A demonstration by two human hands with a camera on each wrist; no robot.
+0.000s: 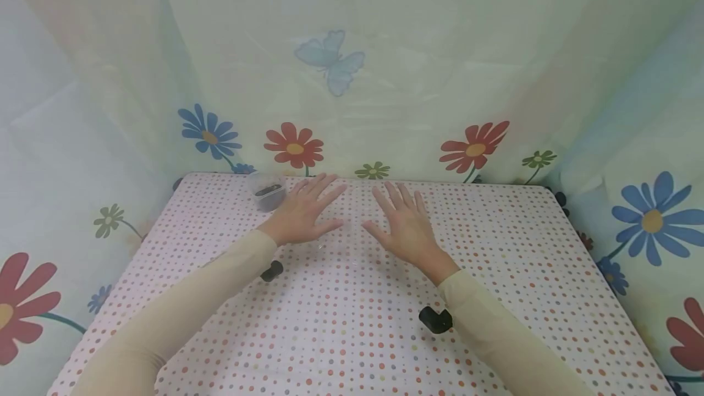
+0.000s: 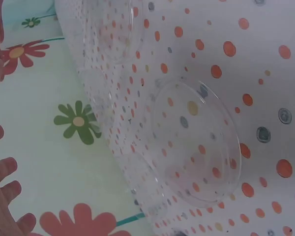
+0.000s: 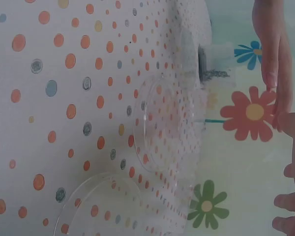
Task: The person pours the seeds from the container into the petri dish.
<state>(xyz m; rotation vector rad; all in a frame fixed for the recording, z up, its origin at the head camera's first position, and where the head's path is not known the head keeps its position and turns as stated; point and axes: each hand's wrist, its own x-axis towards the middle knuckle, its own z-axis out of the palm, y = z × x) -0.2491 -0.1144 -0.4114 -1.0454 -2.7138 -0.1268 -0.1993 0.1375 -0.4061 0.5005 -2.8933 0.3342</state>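
Both hands hover over the middle of the dotted table, palms down with nothing in them. My left hand (image 1: 305,209) has its fingers straight and spread, the thumb pointing inward. Opposite it, my right hand (image 1: 409,231) is spread the same way, a gap between the two thumbs. Below the hands lie several clear, round, shallow plastic dishes or lids, faint in the head view; one clear round piece (image 2: 196,147) shows in the left wrist view, another (image 3: 157,123) in the right wrist view. Just left of my left fingers stands a clear tub (image 1: 254,186) with dark material inside.
A dotted cloth (image 1: 330,335) covers the table, whose back edge meets a flower-printed curtain (image 1: 385,90). More curtain hangs along both sides. Black wrist devices, one at the left sleeve (image 1: 272,271) and one at the right sleeve (image 1: 436,319), project under the forearms.
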